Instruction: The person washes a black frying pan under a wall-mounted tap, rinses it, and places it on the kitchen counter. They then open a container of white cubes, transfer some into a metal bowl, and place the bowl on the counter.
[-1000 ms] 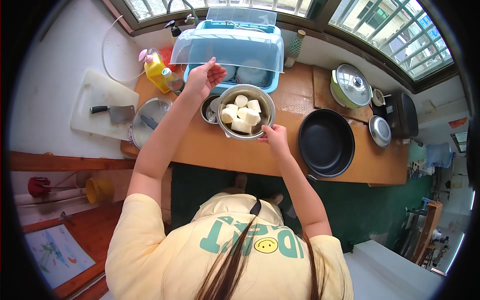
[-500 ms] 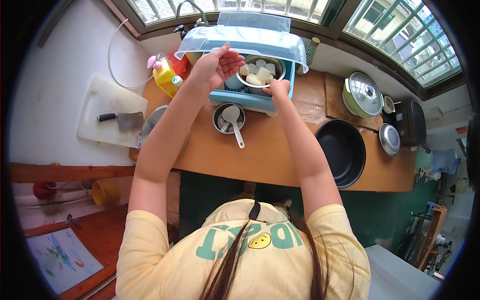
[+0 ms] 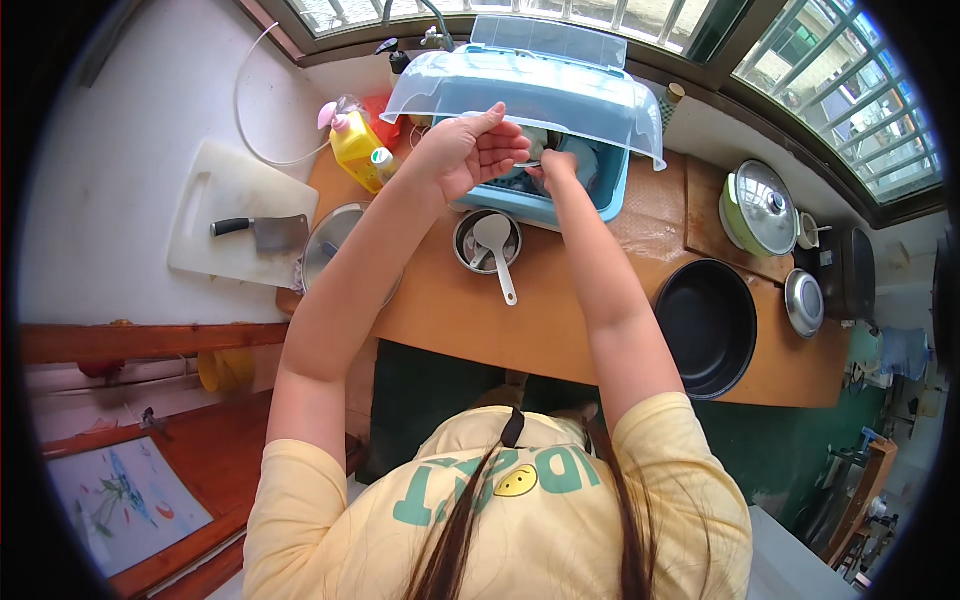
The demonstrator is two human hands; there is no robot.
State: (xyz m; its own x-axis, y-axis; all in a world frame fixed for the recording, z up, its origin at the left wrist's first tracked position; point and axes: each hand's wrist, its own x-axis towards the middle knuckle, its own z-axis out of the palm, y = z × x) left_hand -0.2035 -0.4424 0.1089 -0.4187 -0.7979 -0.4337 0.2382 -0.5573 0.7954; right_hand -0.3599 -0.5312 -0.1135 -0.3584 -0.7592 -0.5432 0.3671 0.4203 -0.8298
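Note:
A light-blue dish box [image 3: 545,213] stands at the back of the table, its clear lid [image 3: 560,85] raised. Over its front edge is my left hand [image 3: 474,152], palm turned up, fingers apart, holding nothing. Beside it my right hand [image 3: 556,168] has its fingers closed on the rim of a metal bowl, inside the box. Most of that bowl and its contents are hidden behind my hands. Bluish dishes [image 3: 582,165] show in the box to the right. Just in front of the box, a white rice scoop [image 3: 492,234] rests in a small metal pot [image 3: 463,255].
A cleaver [image 3: 275,234] lies on a white cutting board [image 3: 200,195] at the left, near a glass lid [image 3: 330,235] and a yellow bottle [image 3: 353,150]. To the right are a black pot [image 3: 705,330], a lidded green pot [image 3: 765,200] and a metal dish [image 3: 804,303].
The metal bowl of white chunks, seen above the box's front before, is now lower and mostly hidden behind my hands. The whole view has shifted slightly, moving the scene right and down.

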